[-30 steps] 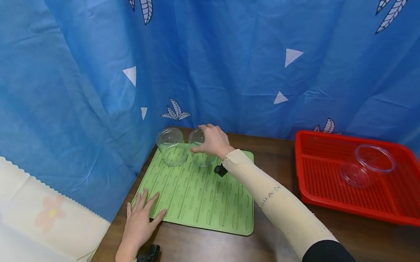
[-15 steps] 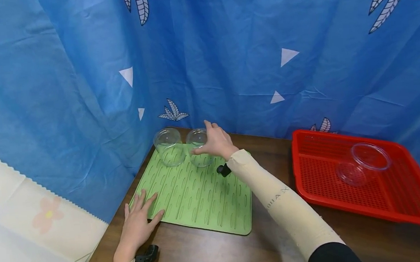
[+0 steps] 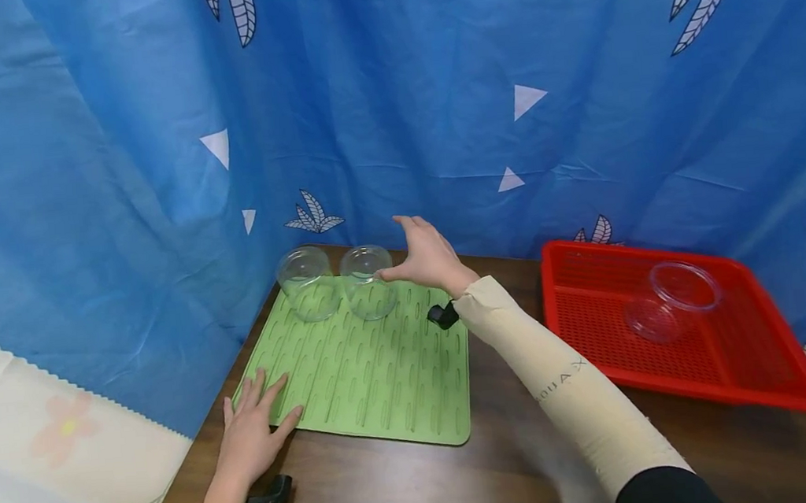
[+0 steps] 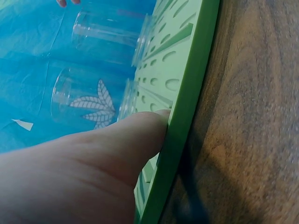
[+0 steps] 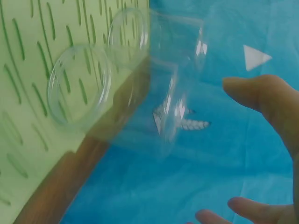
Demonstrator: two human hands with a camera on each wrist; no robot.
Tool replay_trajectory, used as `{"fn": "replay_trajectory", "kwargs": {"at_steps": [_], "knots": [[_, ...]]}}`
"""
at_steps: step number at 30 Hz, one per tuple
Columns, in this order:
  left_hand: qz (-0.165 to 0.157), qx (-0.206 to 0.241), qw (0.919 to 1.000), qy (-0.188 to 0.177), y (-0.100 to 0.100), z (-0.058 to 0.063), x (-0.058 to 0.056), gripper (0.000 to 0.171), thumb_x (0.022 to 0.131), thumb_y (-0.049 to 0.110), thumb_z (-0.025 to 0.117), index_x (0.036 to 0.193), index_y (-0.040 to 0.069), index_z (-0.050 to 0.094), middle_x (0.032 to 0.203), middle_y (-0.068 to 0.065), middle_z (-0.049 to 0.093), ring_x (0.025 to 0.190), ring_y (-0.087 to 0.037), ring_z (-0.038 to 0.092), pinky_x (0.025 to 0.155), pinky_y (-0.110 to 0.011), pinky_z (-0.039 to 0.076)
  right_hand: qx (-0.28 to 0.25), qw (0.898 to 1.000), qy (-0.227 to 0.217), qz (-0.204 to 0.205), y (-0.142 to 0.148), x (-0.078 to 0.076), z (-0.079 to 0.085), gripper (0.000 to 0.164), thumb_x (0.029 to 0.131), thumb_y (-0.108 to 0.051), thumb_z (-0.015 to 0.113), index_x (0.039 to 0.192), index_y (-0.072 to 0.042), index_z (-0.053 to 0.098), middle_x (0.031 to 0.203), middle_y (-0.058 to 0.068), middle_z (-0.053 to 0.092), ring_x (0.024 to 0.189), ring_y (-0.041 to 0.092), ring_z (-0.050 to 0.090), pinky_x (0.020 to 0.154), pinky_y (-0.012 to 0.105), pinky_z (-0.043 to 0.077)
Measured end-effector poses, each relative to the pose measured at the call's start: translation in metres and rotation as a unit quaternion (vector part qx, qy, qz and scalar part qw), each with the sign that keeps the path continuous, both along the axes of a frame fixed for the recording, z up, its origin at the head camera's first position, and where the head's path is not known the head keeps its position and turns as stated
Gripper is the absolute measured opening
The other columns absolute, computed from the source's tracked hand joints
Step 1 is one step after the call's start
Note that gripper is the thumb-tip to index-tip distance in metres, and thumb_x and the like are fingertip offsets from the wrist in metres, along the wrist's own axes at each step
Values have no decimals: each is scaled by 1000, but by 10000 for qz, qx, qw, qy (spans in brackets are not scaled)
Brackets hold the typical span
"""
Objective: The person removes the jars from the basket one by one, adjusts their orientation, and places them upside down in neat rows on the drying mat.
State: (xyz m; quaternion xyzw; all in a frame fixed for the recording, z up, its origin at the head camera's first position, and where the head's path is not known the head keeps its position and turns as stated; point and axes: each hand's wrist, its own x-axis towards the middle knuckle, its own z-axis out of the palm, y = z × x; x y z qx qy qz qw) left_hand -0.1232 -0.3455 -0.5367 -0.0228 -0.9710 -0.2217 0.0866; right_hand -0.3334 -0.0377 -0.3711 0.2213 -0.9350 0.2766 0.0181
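Note:
Two clear plastic cups stand rim down on a green ridged mat, side by side near its far left corner. The left cup and right cup also show in the left wrist view. My right hand hovers just right of the right cup, thumb and fingers spread. In the right wrist view a gap shows between its thumb and the cups, and nothing is held. My left hand rests with spread fingers on the mat's near left corner; in the left wrist view its thumb lies on the mat's edge.
A red plastic basket sits on the brown wooden table at the right. Inside it lies another clear plastic cup on its side. A blue patterned curtain hangs behind the table and along the left.
My right hand has let go of the right cup and drawn away to the right and up, leaving it on the mat. My left hand keeps its place. The head view has turned slightly right.

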Motion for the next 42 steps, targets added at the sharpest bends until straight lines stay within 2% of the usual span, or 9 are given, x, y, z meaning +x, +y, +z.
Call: {"fn": "replay_trajectory", "kwargs": {"at_steps": [8,18,24,31,37,42], "knots": [[-12,-11,9999,-144,-4,2,-1,69,96,48,64,148,7,47,156,-33,22,142,-55,16,107,-77,3,-404,9966,577,-423,41,-2,10,103,72,-60,82,153,-16,37,151,10,41,140,31,35,108,50,38],[-5,-22,9995,-300,-13,2,-3,71,96,52,61,150,8,45,157,-32,19,143,-54,13,106,-78,1,-613,9907,629,-1037,95,-6,29,103,74,-59,81,154,-12,36,153,11,39,141,33,34,109,55,35],[-35,-11,9996,-292,-15,3,-6,72,96,52,61,150,8,45,157,-33,19,143,-54,13,107,-77,1,-750,9820,777,-1547,144,-3,36,103,76,-59,79,155,-11,34,151,14,40,136,34,38,105,57,39],[-91,32,9995,-286,-18,2,-5,70,96,50,62,149,7,45,157,-34,20,142,-56,14,106,-78,0,-1006,9708,528,-2114,202,13,32,110,75,-62,78,158,-12,26,153,16,37,135,38,37,101,62,41],[-91,21,9996,-261,-25,2,-1,70,96,50,62,149,7,44,156,-35,20,141,-58,14,105,-78,-1,-1076,9610,455,-2505,235,23,23,115,73,-63,79,158,-10,24,153,18,36,134,41,37,100,65,40],[-124,110,9988,-470,-28,4,5,73,97,51,61,151,6,42,157,-35,17,141,-58,12,105,-78,-3,-1092,9542,439,-2750,260,31,15,116,74,-63,79,159,-9,21,153,21,34,134,43,35,101,66,36]]}}
